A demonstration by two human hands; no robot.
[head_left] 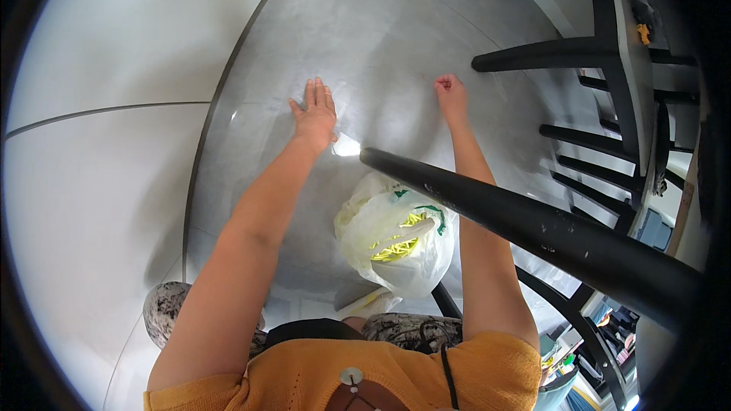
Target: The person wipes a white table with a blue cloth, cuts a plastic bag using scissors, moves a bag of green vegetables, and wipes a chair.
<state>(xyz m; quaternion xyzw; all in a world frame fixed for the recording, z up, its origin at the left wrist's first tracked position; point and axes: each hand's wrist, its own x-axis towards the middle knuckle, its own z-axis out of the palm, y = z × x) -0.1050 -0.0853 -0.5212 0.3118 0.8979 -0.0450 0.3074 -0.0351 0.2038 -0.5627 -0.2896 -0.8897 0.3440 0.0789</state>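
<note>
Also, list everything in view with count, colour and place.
Floor: 1, grey, middle
Panels: at least 2, white, left
Bag: 1, translucent white, on the floor, below centre
Strips: too many to count, yellow-green, in the bag
Thick leg: 1, black, slanting right of centre
Thin legs: several, black, right
Small item: 1, orange, upper right
Clutter: uncountable, mixed colours, lower right
Shirt: 1, orange, bottom
Trousers: 1 pair, black-and-white, bottom
Left hand: 1, bare, spread, upper middle
Right hand: 1, bare, curled, right of it

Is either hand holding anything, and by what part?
Left hand spread, holding nothing visible; right hand curled, so whether it hides something can't be told.
</note>
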